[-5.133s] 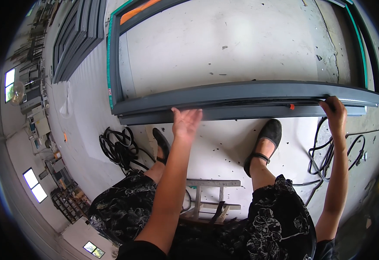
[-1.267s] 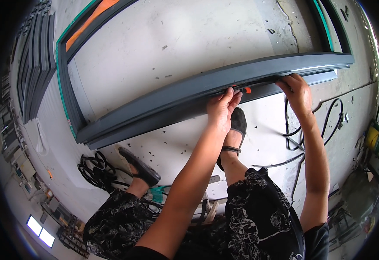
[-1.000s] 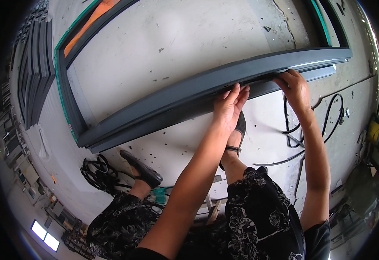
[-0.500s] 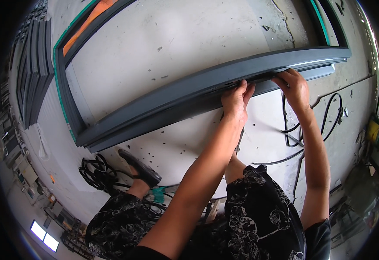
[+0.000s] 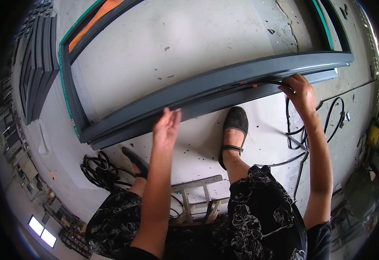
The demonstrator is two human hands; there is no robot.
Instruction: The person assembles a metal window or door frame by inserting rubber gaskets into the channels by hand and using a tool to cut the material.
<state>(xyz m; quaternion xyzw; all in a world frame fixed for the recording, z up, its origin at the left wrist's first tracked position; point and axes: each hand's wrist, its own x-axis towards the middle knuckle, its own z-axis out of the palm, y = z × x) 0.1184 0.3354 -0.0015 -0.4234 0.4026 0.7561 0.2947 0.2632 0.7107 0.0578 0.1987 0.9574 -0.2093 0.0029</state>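
Observation:
A dark grey frame [image 5: 206, 80] with a grooved near rail stretches across the view. My right hand [image 5: 301, 96] is closed at the right part of this rail, its fingers pinching a black rubber strip [image 5: 272, 82] that runs from the groove. My left hand [image 5: 167, 126] is raised just in front of the rail's left half, slightly blurred, fingers stretched out and nothing in them. Two small orange pieces [image 5: 255, 86] sit along the groove between my hands.
Loops of black strip [image 5: 333, 113] lie on the floor at the right, and a black coil [image 5: 97, 170] lies at the left. Dark profiles [image 5: 39, 69] are stacked far left. A low stool [image 5: 198, 183] stands between my legs. My shoe [image 5: 236, 123] is close to the rail.
My left hand has moved left along the rail, away from my right hand, and its fingers have spread. Orange pieces and the strip in the groove have come into sight. My right hand stays nearly in place.

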